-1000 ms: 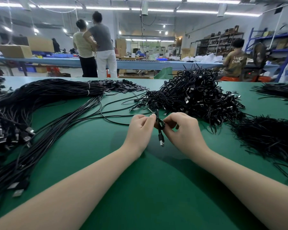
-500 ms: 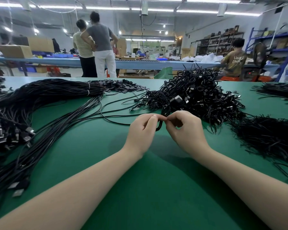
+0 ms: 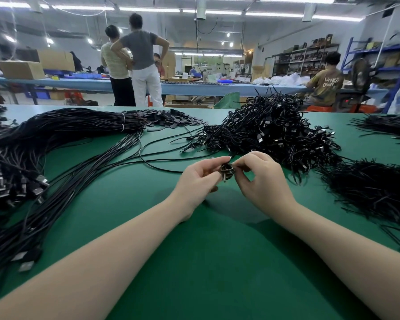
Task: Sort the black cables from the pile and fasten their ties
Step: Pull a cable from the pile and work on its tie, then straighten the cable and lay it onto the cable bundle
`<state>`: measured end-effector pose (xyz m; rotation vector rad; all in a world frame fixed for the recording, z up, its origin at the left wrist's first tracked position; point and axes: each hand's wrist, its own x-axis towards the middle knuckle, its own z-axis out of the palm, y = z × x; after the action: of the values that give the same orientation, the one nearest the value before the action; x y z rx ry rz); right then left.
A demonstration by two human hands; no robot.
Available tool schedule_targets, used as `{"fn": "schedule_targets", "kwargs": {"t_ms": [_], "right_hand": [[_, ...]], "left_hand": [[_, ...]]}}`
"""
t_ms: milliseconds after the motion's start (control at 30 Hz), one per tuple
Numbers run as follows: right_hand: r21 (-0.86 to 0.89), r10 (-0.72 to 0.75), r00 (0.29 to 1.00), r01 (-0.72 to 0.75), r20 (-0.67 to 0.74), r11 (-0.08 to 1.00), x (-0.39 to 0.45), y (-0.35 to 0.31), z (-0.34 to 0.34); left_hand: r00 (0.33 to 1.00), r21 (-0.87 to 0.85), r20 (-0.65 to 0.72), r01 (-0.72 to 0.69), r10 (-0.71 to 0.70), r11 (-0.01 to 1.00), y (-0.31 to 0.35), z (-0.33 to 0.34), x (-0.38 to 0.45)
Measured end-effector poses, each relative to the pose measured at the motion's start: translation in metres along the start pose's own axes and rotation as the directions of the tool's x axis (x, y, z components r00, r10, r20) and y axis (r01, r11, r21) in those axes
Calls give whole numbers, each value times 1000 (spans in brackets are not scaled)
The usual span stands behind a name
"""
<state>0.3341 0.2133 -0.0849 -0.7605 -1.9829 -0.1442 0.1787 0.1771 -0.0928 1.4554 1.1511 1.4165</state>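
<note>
Left hand [image 3: 200, 181] and right hand [image 3: 261, 181] both pinched one coiled black cable [image 3: 227, 171] in curled fingers, above mid-desk [image 3: 217, 262].

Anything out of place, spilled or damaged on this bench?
Nothing stands out. Both hands, left hand and right hand, pinch a small coiled cable over the green table, between the long cables and the tied heap.

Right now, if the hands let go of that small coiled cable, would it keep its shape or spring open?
The coiled cable probably springs loose: both the left hand and right hand pinch it tight, and no fastened tie is visible. It looks light, small between the fingertips. The loose cables drape limply on the green table, so expect floppiness.
</note>
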Motion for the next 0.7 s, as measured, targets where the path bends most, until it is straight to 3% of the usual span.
{"fn": "schedule_targets", "kwargs": {"t_ms": [100,167,300,400,467,533,633,700], "right_hand": [[40,21,1000,-20,-16,999,1,1,-2],[43,-4,1000,5,-27,999,1,-1,-1],[5,-79,995,80,-68,997,2,-8,0],[-90,-235,969,229,-74,969,3,-7,-2],[-183,-350,936,337,-44,924,3,-6,-2],[-233,-405,914,388,-30,892,2,-6,-1],[-200,-348,936,331,-55,922,0,-9,3],[-128,-270,960,260,-68,957,-2,-10,3]], "left_hand": [[963,314,-15,-252,270,916,-5,-2,1],[936,360,-31,-317,350,878,-6,-1,1],[948,320,-198,-178,249,930,-3,2,4],[992,72,-124,-18,27,997,2,1,8],[985,-122,-65,152,-161,981,8,-1,7],[960,-196,0,276,-281,941,12,-4,5],[957,-232,12,285,-290,930,11,-5,3],[979,-88,-123,150,-160,985,8,0,1]]}}
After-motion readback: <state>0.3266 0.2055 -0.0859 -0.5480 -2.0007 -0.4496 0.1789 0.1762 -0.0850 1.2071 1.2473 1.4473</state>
